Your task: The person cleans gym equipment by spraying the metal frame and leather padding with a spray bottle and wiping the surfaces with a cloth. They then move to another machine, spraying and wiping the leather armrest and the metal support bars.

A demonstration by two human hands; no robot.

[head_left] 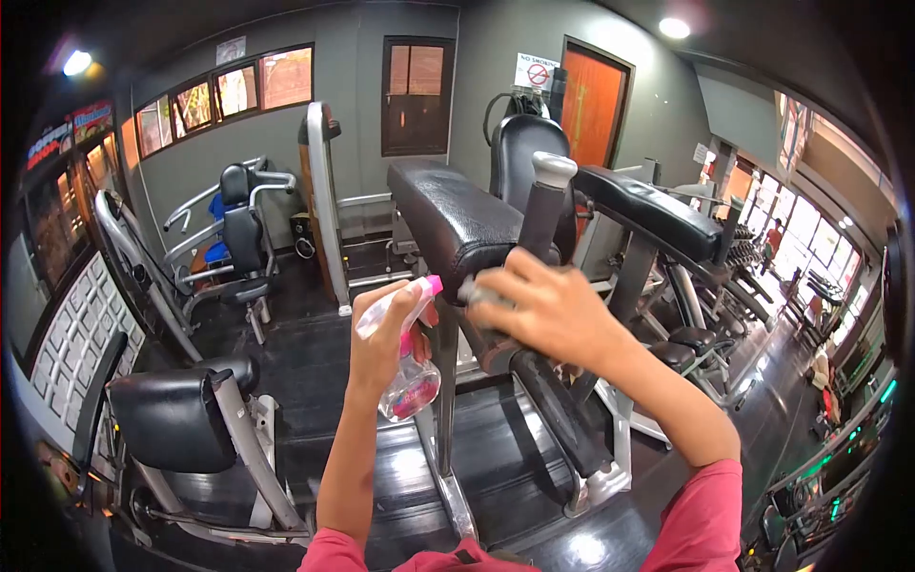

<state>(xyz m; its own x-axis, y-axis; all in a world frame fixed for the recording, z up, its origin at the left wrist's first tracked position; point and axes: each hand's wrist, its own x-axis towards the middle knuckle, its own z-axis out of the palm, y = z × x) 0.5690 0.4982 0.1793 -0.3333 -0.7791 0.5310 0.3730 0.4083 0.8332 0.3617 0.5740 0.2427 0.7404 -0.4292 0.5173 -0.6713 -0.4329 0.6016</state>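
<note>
While left hand [381,334] grips spray bottle [405,367], right hand [543,310] presses cloth [481,289], padded machine [457,224]

Spray bottle [405,357] in left hand [381,334], held up just left of the machine's upright post [446,381]. Right hand [548,310] to the right of it, resting on the handle bar [545,224], with a cloth [481,291] under the fingers. Front pad [453,219] sits above and behind both hands; a second pad [648,205] lies to its right. Backrest [522,153] stands behind the handle bar. Seat [172,415] low at near left. Another machine [238,238] further back on the left, before the wall. Door [593,105] behind, right of the backrest; sign [536,71] beside it on the wall. Dumbbell rack [753,257] far right.
</note>
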